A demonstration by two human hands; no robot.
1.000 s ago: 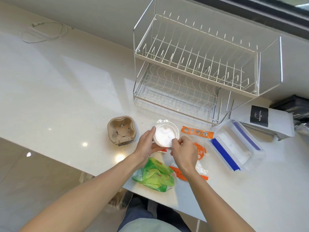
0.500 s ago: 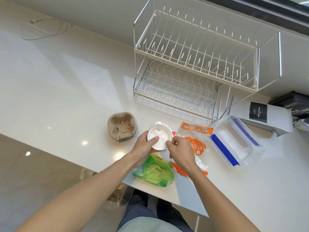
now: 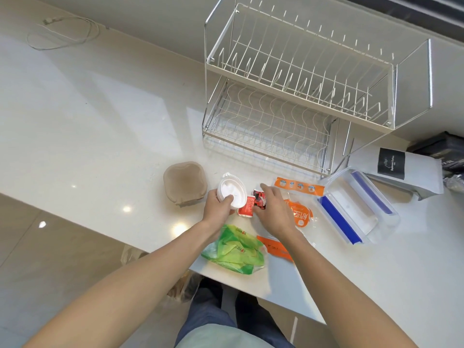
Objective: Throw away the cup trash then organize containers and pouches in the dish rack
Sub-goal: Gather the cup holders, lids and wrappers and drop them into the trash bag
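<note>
My left hand (image 3: 218,207) grips a white lidded cup (image 3: 231,191), tilted, just above the counter. My right hand (image 3: 273,213) hovers with spread fingers over small red sauce packets (image 3: 252,204) lying beside the cup. Under and right of that hand lies a clear pouch with orange print (image 3: 300,214). A green pouch (image 3: 234,249) rests at the counter's front edge. The clear container with blue clips (image 3: 356,207) stands to the right, open side up. The two-tier wire dish rack (image 3: 296,96) stands behind, both tiers bare.
A brown pulp cup carrier (image 3: 185,182) sits left of the cup. A white coffee bag with a black label (image 3: 396,169) lies at the right, a dark bag (image 3: 442,149) behind it. A white cable (image 3: 62,31) is coiled far left. A bag (image 3: 183,287) hangs below the counter edge.
My right hand has let go of the cup and moved right over the red packets. My left hand has tilted the cup and shifted it left, uncovering the packets.
</note>
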